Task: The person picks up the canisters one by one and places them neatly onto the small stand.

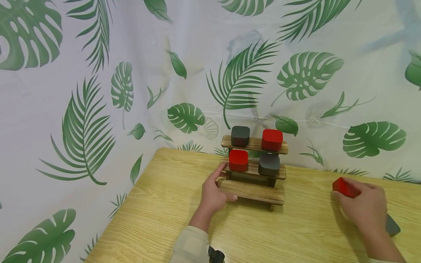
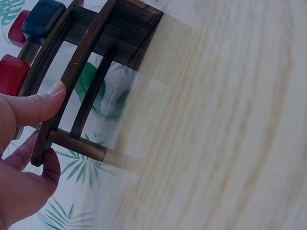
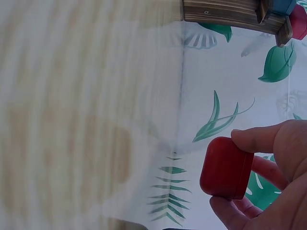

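Note:
A three-tier wooden stand (image 1: 251, 191) stands on the table. My left hand (image 1: 213, 193) grips its left end, with the thumb on the lowest step and fingers (image 2: 52, 172) curled around the edge. The top tier bears a dark grey box (image 1: 240, 136) on the left and a red box (image 1: 272, 140) on the right. On the middle tier, a red box (image 1: 238, 160) sits left of a dark grey box (image 1: 269, 164). Right of the stand, my right hand (image 1: 365, 204) pinches another small red rounded box (image 3: 224, 167) between thumb and fingers, above the table.
A dark grey box (image 1: 392, 225) lies on the table (image 1: 306, 226), partly hidden behind the right wrist. Leaf-patterned cloth (image 1: 197, 54) hangs behind the table and along its left side. A small black object (image 1: 216, 254) shows beside the left sleeve.

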Tool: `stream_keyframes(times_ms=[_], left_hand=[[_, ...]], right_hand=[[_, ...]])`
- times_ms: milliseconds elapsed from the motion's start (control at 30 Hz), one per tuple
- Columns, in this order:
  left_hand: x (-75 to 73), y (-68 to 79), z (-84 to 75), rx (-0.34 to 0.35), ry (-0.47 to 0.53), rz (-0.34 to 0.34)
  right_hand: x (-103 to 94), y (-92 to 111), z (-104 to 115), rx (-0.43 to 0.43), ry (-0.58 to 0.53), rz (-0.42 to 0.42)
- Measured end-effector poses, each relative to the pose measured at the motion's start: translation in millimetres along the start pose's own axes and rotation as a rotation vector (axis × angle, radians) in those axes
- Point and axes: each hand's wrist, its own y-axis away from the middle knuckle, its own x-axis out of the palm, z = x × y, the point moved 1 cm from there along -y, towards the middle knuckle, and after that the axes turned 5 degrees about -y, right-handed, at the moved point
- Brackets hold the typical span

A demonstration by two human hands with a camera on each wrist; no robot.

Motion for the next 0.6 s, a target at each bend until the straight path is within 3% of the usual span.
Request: stream_keyframes(times_ms=[600], left_hand=[[0.1,0.7,-1.3,-0.005,-0.002,0.004]], right_hand=[[12.0,19,18,-0.118,-0.049,-0.044]])
